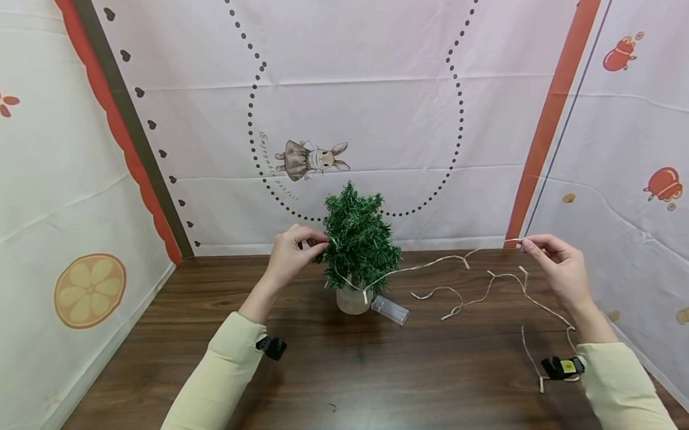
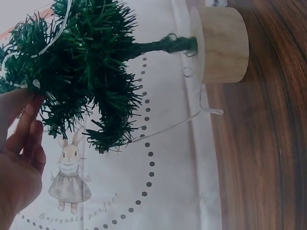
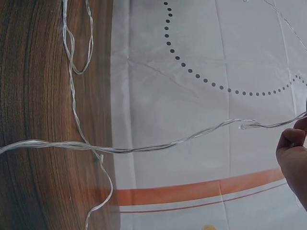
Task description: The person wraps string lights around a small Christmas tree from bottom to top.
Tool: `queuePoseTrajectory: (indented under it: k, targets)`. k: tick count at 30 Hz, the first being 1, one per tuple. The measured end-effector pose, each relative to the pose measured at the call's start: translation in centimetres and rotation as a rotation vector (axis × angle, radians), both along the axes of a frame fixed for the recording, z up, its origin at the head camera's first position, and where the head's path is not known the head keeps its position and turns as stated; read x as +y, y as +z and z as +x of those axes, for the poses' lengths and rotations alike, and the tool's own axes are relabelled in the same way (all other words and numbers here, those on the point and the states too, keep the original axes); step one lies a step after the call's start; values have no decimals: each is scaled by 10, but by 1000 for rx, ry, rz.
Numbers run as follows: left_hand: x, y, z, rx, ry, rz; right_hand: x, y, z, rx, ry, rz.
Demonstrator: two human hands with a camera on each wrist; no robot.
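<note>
A small green artificial Christmas tree [image 1: 359, 233] stands upright on a round wooden base [image 2: 223, 45]. A clear-wired string of lights [image 1: 426, 264] lies partly around its branches and stretches off to the right. At the tree's left side, my left hand [image 1: 291, 255] pinches the string between thumb and fingertips, against the foliage. Out to the right, my right hand [image 1: 560, 267] pinches another stretch of the same string, held above the table. In the right wrist view only part of that right hand [image 3: 295, 155] shows, at the right edge.
Beside the tree's base lies a clear battery box [image 1: 390, 310]. Loose string with small bulbs trails over the brown wooden table [image 1: 430, 376] below my right hand. Printed cloth [image 1: 358, 113] hangs close behind the tree and along both sides.
</note>
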State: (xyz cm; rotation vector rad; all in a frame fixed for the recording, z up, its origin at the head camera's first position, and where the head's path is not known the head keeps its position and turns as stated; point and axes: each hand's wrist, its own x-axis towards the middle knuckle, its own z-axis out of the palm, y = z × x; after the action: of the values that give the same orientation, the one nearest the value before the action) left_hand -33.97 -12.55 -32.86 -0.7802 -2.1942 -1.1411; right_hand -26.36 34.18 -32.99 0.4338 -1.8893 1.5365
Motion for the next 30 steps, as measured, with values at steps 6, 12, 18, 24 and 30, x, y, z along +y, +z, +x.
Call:
queuePoseTrajectory:
  k: [6, 12, 18, 24, 30]
  targets:
    - [0, 0, 3, -33, 32, -44, 1, -1, 0, -16, -12, 18]
    - [-4, -2, 6, -54, 32, 24, 1, 1, 0, 15, 50, -20]
    - [-7, -2, 7, -37, 38, 66, 1, 3, 1, 9, -3, -15]
    - [-9, -5, 7, -15, 31, 51, 1, 4, 2, -11, -51, -16]
    - [-13, -6, 12, 4, -2, 112, 0, 5, 3, -12, -51, 20]
